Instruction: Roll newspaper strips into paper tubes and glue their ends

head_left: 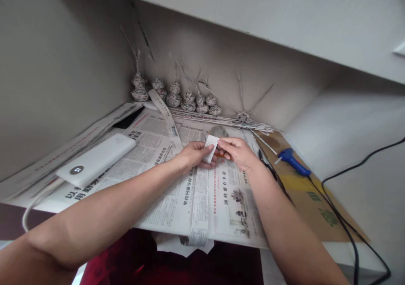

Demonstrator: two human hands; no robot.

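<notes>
- Left hand (193,154) and right hand (237,152) meet mid-tabletop, both pinching a small white folded paper piece (211,147); left grip closed on its lower edge, right grip fingertips closed on its top right corner.
- Paper piece sits between the two grips, tilted, lifted just above the newspaper sheets (202,192) covering the tabletop.
- Long narrow newspaper strip (167,120) runs from behind the left hand toward the back wall.
- Row of small coiled newspaper cones (177,97) with sticks along the back wall.
- White rectangular power bank (96,158) left of the left arm.
- Blue-handled tool (292,159) on brown cardboard (316,200), right of the right hand; black cable (348,230) beside it.
</notes>
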